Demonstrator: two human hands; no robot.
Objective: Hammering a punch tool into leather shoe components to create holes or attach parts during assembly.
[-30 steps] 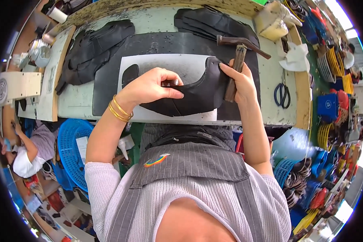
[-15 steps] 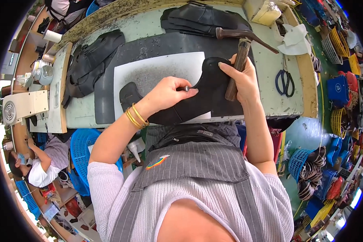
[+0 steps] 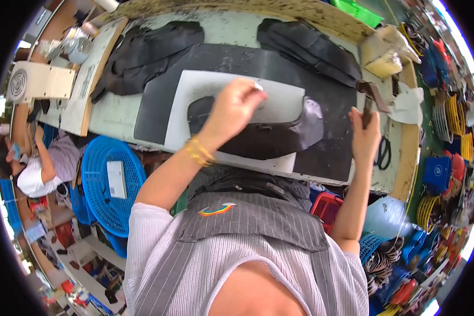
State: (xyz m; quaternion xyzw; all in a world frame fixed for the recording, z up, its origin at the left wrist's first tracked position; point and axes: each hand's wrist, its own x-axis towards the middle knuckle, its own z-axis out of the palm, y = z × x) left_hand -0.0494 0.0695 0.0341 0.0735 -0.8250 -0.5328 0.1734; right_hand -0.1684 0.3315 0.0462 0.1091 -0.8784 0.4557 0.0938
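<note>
A curved black leather piece (image 3: 268, 140) lies on the white board (image 3: 180, 113), its right end showing a few small dots. Above it is my left hand (image 3: 236, 108), fingers pinched around a short metal punch (image 3: 258, 86), of which only the bright end shows. Off to the right, beyond the leather, my right hand (image 3: 366, 138) grips a hammer (image 3: 373, 94) by its wooden handle, head pointing away from me. Neither hand touches the leather.
Stacks of black leather pieces lie at the far left (image 3: 147, 55) and far right (image 3: 308, 47) over a dark mat (image 3: 231, 57). Black scissors (image 3: 384, 154) rest right of my right hand. A blue basket (image 3: 113, 184) stands left, below the table; another person (image 3: 42, 163) sits beyond.
My right hand has let go of the leather and moved right with the hammer. My left hand has lifted the punch away from the leather, which now lies on the board.
</note>
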